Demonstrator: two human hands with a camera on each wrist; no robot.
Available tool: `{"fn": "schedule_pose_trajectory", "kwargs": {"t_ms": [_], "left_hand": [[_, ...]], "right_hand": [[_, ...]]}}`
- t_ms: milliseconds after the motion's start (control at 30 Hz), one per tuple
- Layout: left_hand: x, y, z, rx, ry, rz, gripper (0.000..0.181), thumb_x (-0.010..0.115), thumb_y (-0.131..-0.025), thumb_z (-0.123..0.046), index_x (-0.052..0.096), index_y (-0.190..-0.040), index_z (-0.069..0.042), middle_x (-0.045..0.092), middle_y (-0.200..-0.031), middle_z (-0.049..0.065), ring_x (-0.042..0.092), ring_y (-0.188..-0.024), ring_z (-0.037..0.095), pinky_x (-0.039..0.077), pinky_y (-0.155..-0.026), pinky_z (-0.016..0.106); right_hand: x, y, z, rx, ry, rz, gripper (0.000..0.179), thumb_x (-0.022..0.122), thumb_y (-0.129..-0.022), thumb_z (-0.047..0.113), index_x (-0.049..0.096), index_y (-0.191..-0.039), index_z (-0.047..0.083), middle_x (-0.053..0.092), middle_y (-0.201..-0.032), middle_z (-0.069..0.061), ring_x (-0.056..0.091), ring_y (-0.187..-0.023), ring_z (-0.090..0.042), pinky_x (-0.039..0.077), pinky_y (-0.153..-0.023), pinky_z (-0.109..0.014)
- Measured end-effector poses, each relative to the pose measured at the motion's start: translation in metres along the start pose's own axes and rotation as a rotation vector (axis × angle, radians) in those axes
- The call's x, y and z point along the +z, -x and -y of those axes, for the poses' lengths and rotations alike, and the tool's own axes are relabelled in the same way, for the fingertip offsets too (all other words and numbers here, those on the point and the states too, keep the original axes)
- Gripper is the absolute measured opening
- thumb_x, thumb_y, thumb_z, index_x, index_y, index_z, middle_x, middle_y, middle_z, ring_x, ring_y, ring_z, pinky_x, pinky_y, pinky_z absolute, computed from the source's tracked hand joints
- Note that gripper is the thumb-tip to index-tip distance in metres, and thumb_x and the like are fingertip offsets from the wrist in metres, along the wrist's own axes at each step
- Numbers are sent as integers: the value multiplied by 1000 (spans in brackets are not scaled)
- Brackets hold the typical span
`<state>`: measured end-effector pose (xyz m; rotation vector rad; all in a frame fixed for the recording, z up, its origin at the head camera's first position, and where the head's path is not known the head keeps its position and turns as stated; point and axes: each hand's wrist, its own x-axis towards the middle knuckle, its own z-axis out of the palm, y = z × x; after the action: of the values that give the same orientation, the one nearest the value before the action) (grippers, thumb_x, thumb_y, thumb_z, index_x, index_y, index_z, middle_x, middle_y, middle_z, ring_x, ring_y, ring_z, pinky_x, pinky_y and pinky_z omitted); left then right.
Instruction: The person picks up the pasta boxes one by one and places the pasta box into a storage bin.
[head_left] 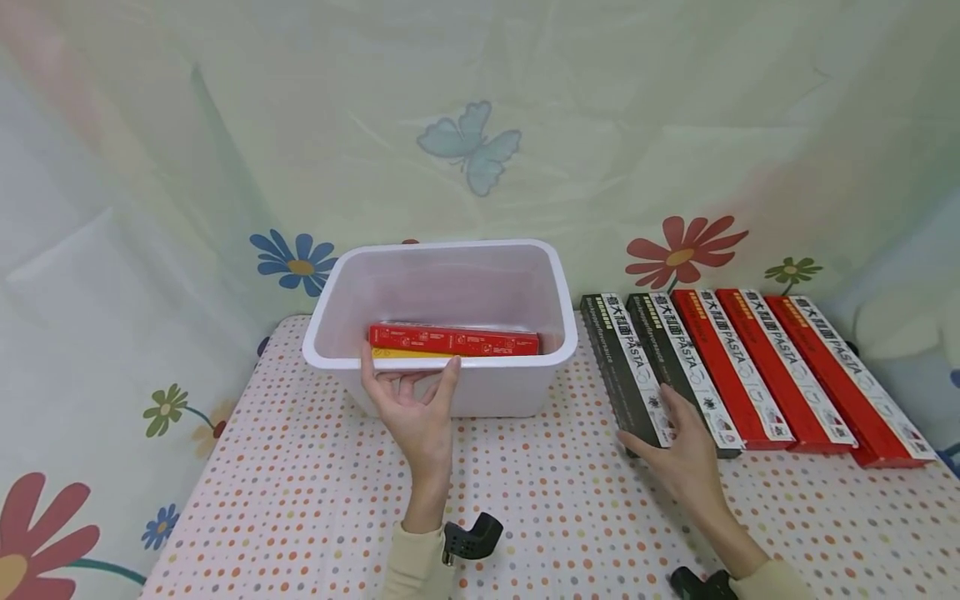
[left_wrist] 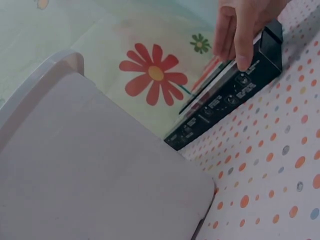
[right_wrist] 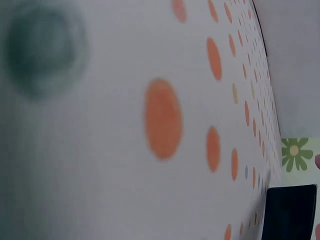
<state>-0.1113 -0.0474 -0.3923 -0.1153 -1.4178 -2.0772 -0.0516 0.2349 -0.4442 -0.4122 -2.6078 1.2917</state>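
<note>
At the front rim of a white plastic tub (head_left: 442, 250), my left hand (head_left: 412, 412) grips the edge, with thumb and forefinger over it and the other fingers bent below. A red box (head_left: 453, 339) lies inside on top of a yellow one (head_left: 408, 353). To the right, my right hand (head_left: 686, 454) spans the near end of the leftmost black pasta box (head_left: 618, 367), thumb on its left side and fingers across from it. The left wrist view shows that thumb against the side of the black box (left_wrist: 220, 102). Its dark end (right_wrist: 289, 212) shows in the right wrist view.
Right of the held box lie another black pasta box (head_left: 686, 375) and three red pasta boxes, the outermost red box (head_left: 851, 379) near the table's right side. A dotted cloth (head_left: 300, 500) covers the table. Behind hangs a flowered curtain (head_left: 585, 167).
</note>
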Motion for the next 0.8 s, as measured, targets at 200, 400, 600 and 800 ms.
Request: {"fn": "schedule_pose_trajectory", "kwargs": {"t_ms": [200,400,600,800], "left_hand": [[1,0,0,-5,0,2,106,81,-86,6,15,-166,-14,43,-154,8,58,-117,32,64,-93,41],[1,-1,-1,3,21,3,106,81,-86,7,16,-166,-15,43,-155,8,58,-118,33,63,-94,42],[1,0,0,12,30,7,104,80,-88,6,15,-166,-14,44,-153,9,58,-118,34,63,-95,42],[1,-1,-1,-5,24,-16,105,82,-86,6,17,-166,-15,46,-150,10,59,-114,33,64,-94,42]], "right_hand": [[2,1,0,6,41,-21,107,90,-82,14,22,-161,-8,28,-163,-33,30,-149,-52,32,-121,-66],[3,2,-3,-40,38,-49,107,91,-80,11,24,-160,-10,29,-161,-35,32,-146,-54,34,-118,-68],[3,4,-6,-84,51,-61,103,91,-81,11,27,-158,-11,31,-159,-36,35,-143,-55,37,-115,-69],[6,1,-11,-71,89,-3,108,91,-81,18,23,-159,-12,28,-159,-39,33,-143,-56,33,-117,-71]]}}
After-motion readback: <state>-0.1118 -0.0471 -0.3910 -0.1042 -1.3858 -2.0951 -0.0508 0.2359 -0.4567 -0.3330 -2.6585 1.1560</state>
